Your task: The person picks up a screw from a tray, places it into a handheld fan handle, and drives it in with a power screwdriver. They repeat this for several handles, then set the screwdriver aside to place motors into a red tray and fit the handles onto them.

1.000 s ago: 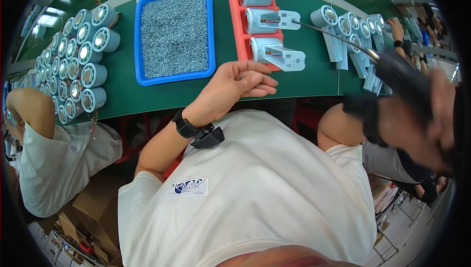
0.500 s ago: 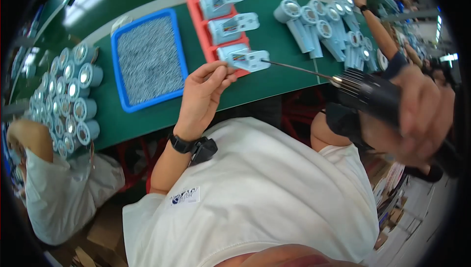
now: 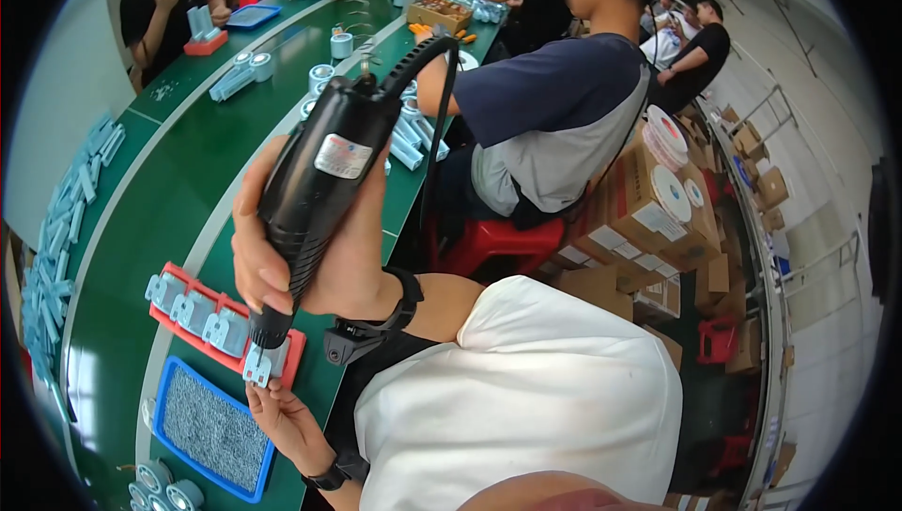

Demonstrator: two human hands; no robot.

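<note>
My right hand (image 3: 349,253) is wrapped round a black electric screwdriver (image 3: 305,173), its cable leading up and away. The tool points down, its bit at the light-blue plastic part (image 3: 257,367) at the near end of a red holder (image 3: 295,361). Whether the bit touches a screw is too small to tell. My left hand (image 3: 291,428) has its fingertips closed at the lower edge of that same part. More light-blue parts (image 3: 191,312) sit in a row along the holder. Beside my left hand is a blue tray (image 3: 162,398) full of small metal screws.
Round light-blue housings (image 3: 183,494) stand at the near left. Many long light-blue pieces (image 3: 58,257) lie along the far left side. A co-worker (image 3: 554,116) sits on a red stool (image 3: 498,246) at the right, near stacked cartons (image 3: 648,196). Another person (image 3: 169,13) is across the green table (image 3: 122,304).
The view has swung to the right, bringing co-workers and cartons into sight. The screwdriver now stands steeply over the near part instead of lying slanted. My left hand stays by that part.
</note>
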